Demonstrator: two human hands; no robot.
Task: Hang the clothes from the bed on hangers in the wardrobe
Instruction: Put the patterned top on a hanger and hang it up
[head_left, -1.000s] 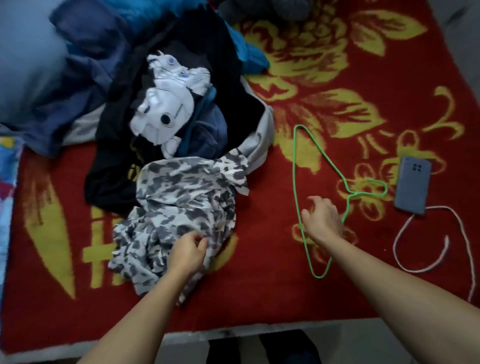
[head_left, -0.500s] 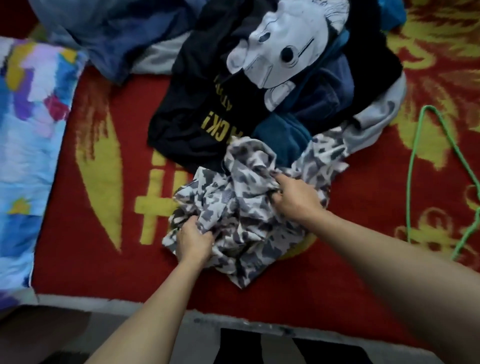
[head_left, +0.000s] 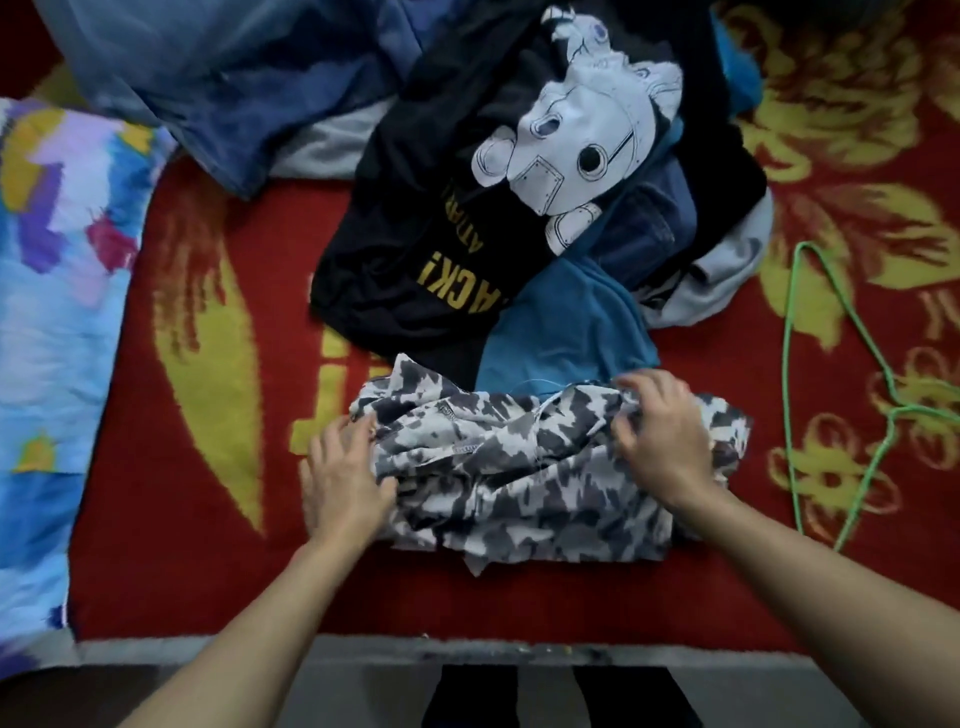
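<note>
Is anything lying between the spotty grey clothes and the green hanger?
Nothing visible does. Only bare red blanket lies between the camouflage garment and the green hanger to its right. The left hand and right hand are on the garment. The wardrobe is out of view.

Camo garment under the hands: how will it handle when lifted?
Probably floppy: the camo garment lies in soft folds and bunches where the right hand pinches it. Likely light, since the cloth looks thin. It should sag from wherever it is held, so a loose hem may drag on the blanket.
</note>
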